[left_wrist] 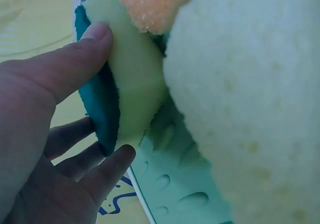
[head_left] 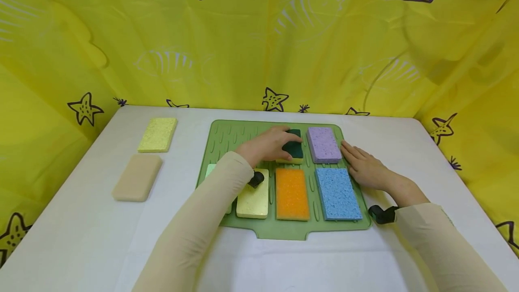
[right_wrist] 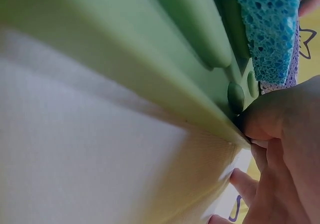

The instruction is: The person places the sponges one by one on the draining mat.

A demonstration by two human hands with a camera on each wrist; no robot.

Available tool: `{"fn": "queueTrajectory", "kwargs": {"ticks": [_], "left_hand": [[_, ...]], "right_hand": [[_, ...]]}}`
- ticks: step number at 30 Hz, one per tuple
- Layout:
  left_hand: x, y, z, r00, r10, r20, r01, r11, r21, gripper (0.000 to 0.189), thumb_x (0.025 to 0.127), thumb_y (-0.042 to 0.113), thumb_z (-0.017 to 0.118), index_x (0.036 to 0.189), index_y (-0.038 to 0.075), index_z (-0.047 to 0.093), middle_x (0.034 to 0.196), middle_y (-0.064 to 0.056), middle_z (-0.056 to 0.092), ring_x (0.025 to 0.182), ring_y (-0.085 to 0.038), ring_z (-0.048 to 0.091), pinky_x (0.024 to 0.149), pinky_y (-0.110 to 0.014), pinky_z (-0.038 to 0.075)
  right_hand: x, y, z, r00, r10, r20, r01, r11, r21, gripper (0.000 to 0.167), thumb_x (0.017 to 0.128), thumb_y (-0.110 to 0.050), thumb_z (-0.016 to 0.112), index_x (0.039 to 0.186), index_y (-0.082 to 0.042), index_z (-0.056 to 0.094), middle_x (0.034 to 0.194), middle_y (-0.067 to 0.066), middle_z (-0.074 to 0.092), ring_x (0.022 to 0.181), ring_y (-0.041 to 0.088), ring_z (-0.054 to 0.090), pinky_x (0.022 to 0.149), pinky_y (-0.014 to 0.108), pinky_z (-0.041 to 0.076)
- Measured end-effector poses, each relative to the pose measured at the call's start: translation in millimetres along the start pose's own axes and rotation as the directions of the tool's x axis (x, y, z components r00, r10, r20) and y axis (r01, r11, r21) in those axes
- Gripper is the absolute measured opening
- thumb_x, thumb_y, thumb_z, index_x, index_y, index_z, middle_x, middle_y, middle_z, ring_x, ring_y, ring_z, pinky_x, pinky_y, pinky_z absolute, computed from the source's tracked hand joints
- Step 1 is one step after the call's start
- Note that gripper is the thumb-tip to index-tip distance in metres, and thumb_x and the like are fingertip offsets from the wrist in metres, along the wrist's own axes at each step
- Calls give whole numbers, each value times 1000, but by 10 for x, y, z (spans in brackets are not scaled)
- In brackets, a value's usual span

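Note:
My left hand [head_left: 269, 144] grips a scouring sponge [head_left: 293, 144] with a dark green top and a yellow body, at the back of a green ridged mat [head_left: 227, 136]. In the left wrist view the thumb lies on one end of the scouring sponge [left_wrist: 135, 69] and the fingertips meet the other end. Along the mat's right edge rests my right hand [head_left: 366, 168], its fingers straight. The right wrist view has its thumb touching the mat's rim [right_wrist: 200, 114], the other fingers beside it. A purple sponge [head_left: 324, 145] lies between the hands.
In the mat's front row lie a blue sponge [head_left: 339, 194], an orange sponge [head_left: 292, 195], a pale yellow sponge [head_left: 253, 204] and a mint sponge [head_left: 209, 169], partly behind my left sleeve. Left of the mat, a yellow sponge [head_left: 158, 134] and a beige sponge [head_left: 138, 178] lie on the white table [head_left: 81, 220].

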State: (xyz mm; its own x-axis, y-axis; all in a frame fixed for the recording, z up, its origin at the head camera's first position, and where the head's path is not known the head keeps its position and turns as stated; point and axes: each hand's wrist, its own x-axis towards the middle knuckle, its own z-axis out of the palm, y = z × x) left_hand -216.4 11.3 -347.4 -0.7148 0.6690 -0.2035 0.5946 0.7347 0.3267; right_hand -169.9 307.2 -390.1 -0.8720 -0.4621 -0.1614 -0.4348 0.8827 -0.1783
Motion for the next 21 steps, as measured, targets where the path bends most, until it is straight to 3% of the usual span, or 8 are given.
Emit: {"fn": "queueTrajectory", "kwargs": {"ticks": [5, 12, 21], "left_hand": [[-8, -3, 2, 1000, 8, 4, -8, 1000, -2, 61, 94, 33, 66, 151, 25, 43, 163, -16, 25, 150, -32, 27, 122, -43, 27], [-61, -12, -8, 1000, 2, 2, -2, 1000, -29, 70, 96, 38, 62, 157, 26, 29, 166, -16, 13, 154, -31, 16, 123, -44, 24], [-202, -80, -100, 999, 12, -41, -12, 1000, 6, 69, 97, 38, 60, 157, 26, 28, 166, -14, 15, 153, -31, 18, 122, -44, 26]], "right_hand": [[-7, -6, 8, 1000, 1, 1, -1, 1000, 5, 57, 101, -11, 41, 149, 14, 27, 159, 29, 22, 141, 56, 25, 114, 65, 25], [-7, -12, 9, 1000, -8, -10, 8, 1000, 16, 56, 100, -10, 42, 148, 15, 27, 158, 31, 22, 140, 56, 26, 113, 66, 26], [-4, -9, 5, 1000, 3, 5, -3, 1000, 17, 57, 101, -12, 41, 150, 13, 26, 159, 29, 21, 141, 57, 24, 112, 68, 25]]}}
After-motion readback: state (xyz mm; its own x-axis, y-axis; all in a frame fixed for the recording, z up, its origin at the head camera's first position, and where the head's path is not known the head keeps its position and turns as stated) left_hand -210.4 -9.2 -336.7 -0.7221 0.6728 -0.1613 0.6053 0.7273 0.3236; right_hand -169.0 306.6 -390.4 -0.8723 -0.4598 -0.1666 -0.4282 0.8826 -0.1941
